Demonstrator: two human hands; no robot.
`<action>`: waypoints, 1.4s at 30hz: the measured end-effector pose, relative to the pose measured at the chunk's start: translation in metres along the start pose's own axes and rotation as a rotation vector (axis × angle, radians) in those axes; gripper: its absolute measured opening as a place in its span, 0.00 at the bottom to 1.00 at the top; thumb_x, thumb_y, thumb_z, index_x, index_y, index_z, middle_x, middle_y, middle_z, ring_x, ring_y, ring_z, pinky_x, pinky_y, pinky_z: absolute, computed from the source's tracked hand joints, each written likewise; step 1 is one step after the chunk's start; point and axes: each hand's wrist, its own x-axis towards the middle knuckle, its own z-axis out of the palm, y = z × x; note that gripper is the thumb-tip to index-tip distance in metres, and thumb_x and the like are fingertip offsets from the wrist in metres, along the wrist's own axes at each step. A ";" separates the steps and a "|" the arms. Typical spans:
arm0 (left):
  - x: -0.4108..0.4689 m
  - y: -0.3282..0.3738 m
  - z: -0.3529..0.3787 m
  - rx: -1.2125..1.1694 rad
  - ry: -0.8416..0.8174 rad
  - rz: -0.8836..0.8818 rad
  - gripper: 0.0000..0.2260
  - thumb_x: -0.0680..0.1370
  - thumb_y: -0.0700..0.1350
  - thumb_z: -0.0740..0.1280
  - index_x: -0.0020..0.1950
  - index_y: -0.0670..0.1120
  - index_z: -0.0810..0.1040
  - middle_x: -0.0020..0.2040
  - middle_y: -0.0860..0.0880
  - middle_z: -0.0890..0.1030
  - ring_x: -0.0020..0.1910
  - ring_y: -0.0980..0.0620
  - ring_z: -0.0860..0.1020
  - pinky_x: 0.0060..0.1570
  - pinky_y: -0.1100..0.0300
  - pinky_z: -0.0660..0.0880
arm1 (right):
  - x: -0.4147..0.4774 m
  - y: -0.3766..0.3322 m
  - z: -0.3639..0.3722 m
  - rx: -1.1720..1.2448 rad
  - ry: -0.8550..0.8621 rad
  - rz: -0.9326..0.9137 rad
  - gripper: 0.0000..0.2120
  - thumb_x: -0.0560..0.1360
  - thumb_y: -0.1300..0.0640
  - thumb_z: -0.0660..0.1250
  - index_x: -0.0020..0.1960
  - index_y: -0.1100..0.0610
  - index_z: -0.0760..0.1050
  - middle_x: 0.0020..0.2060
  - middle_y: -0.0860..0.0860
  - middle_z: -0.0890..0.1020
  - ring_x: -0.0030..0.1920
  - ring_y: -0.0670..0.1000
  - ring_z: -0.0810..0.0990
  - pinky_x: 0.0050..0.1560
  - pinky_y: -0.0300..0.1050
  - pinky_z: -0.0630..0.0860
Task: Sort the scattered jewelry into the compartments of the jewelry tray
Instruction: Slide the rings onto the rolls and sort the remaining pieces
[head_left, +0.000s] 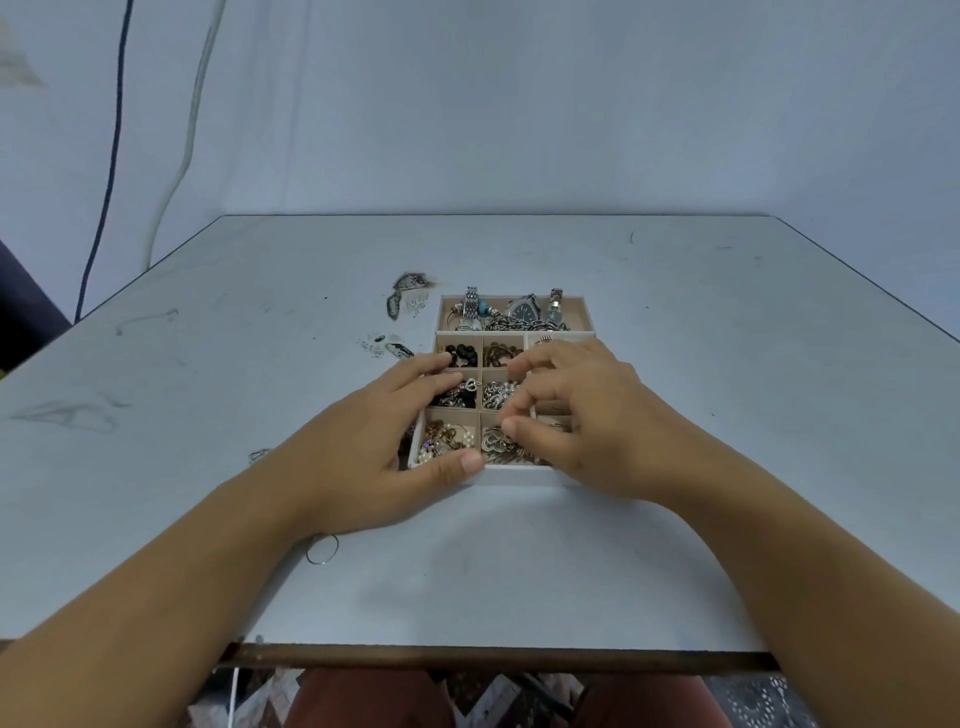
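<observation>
The tray (519, 474) sits mid-table (779, 415). Watches (524, 309) lie in its back compartment. Loose pieces (402, 296) lie behind-left of it, a hoop (322, 550) front-left.

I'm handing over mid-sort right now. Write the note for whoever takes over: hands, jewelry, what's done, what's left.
Left hand: open, fingers flat on the left edge of the white compartmented jewelry tray, thumb at its near rim.
Right hand: fingers curled above the tray's middle and right compartments; whether it pinches anything is hidden.
Done: left and middle columns hold jewelry; silver watches and chains fill the long far compartment.
Left: thin wire hoop by the left wrist, silvery pieces beyond the tray's far left corner, small bits left of it, small glinting piece beside the left forearm.
</observation>
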 end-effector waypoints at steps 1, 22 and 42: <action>0.000 0.000 -0.001 -0.012 0.002 0.002 0.39 0.69 0.75 0.54 0.75 0.57 0.59 0.76 0.62 0.56 0.73 0.64 0.57 0.68 0.60 0.62 | -0.001 0.001 0.000 0.034 0.021 -0.025 0.06 0.73 0.46 0.67 0.49 0.42 0.79 0.60 0.40 0.73 0.65 0.44 0.64 0.65 0.54 0.64; -0.034 -0.052 -0.035 -0.047 0.105 -0.105 0.15 0.73 0.63 0.65 0.55 0.60 0.80 0.58 0.67 0.76 0.67 0.70 0.66 0.66 0.65 0.64 | 0.034 -0.030 0.027 -0.133 -0.052 -0.120 0.22 0.78 0.41 0.58 0.70 0.47 0.68 0.67 0.45 0.71 0.69 0.46 0.66 0.69 0.48 0.63; -0.008 -0.047 -0.026 -0.145 0.045 -0.056 0.07 0.73 0.54 0.67 0.48 0.61 0.83 0.52 0.63 0.77 0.59 0.64 0.71 0.56 0.70 0.64 | 0.030 -0.017 0.033 -0.112 -0.044 -0.112 0.27 0.72 0.37 0.59 0.69 0.43 0.68 0.66 0.43 0.71 0.69 0.45 0.66 0.69 0.52 0.63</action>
